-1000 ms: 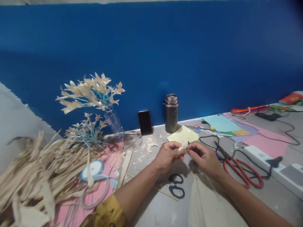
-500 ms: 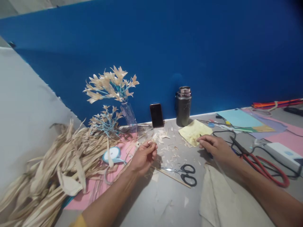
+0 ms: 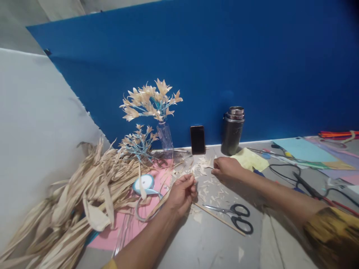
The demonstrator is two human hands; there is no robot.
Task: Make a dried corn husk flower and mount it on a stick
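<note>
The thumb and forefinger of the left hand (image 3: 182,192) are pressing together, pinching a small pale piece (image 3: 192,173). It is looking thin and cream-coloured, its upper end sticking up just past the fingertips while the fingers are covering the rest. The fingers of the right hand (image 3: 227,169) are curling close together; a thin sliver (image 3: 209,167) is pointing out from their tips, though I cannot tell whether they are gripping it. Pale scraps (image 3: 202,164) are lying between and beyond the hands. Nearer the wearer, black-handled scissors (image 3: 232,213) are resting beside a thin stick (image 3: 218,219). Farther out, a phone (image 3: 198,139) and a flask (image 3: 232,130) are standing by the blue wall (image 3: 252,67), while dry husks (image 3: 92,186) are heaping up at the left.
</note>
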